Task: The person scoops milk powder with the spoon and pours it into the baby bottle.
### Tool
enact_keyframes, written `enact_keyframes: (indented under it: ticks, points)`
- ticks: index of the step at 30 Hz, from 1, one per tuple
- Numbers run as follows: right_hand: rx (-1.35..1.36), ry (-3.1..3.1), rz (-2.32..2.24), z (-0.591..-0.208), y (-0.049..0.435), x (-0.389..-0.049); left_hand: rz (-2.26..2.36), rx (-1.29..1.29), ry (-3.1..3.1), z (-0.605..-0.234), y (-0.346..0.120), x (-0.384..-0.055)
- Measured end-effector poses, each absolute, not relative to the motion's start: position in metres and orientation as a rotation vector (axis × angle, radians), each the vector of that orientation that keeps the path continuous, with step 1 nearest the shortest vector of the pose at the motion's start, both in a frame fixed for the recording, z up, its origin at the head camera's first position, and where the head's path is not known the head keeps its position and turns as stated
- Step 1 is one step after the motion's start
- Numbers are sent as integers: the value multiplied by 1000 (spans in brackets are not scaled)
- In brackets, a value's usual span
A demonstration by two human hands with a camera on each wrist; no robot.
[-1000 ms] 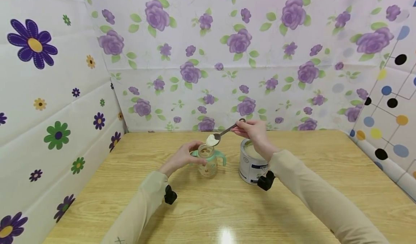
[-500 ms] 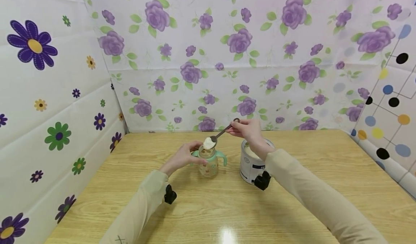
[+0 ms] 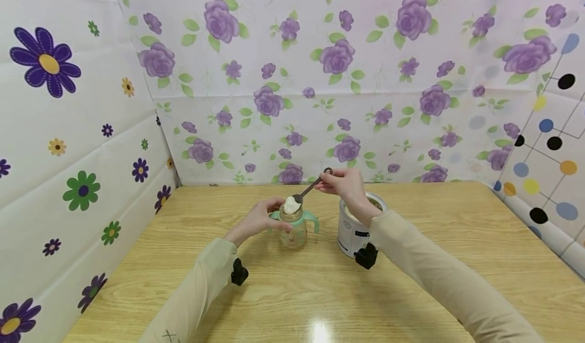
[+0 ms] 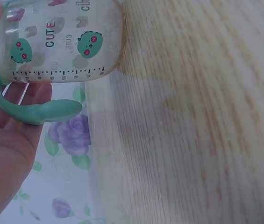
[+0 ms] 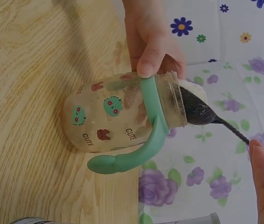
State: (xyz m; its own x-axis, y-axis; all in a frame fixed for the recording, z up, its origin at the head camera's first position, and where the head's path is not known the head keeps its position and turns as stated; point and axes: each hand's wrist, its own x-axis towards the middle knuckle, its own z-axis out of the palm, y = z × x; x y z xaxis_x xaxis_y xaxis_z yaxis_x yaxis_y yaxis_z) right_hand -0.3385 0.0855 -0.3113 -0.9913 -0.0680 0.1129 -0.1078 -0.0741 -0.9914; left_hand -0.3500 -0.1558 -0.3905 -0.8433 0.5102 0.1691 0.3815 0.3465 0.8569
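Observation:
A clear baby bottle [image 3: 294,235] with a mint green collar and two handles stands open-topped on the table, printed with small faces and "CUTE". My left hand [image 3: 261,218] holds it at the collar, thumb in front and fingers behind. In my right hand [image 3: 348,185], thumb and fingers pinch the handle of a dark spoon [image 3: 312,186]. Its bowl, heaped with white powder [image 3: 292,204], tilts down at the bottle's mouth. In the right wrist view, the spoon bowl [image 5: 198,111] overlaps the bottle's rim [image 5: 173,100].
A white can [image 3: 351,237] with its top open stands right of the bottle, partly hidden by my right wrist. The wooden table [image 3: 274,297] ends at a flower-print wall covering [image 3: 292,94]. Patterned sheets also hang at both sides.
My right hand has moved left, bringing the heaped spoon down from above the bottle to its mouth. The left hand and the bottle have stayed almost still.

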Motion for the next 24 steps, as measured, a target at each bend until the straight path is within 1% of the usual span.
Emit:
enact_keyframes:
  ticks: [9,16,22,24]
  points:
    - [238,-2141,2235,-313,80,-337,1505,857,2473,-390,-156,-350]
    - [330,-2150,2192,-317,78,-334,1488,852,2453,-369,-152,-331]
    - [391,-2140,2183,-319,79,-335,1504,850,2475,-389,-155,-349]
    - [421,-2145,2175,-320,80,-335,1501,848,2483,-390,-155,-350]
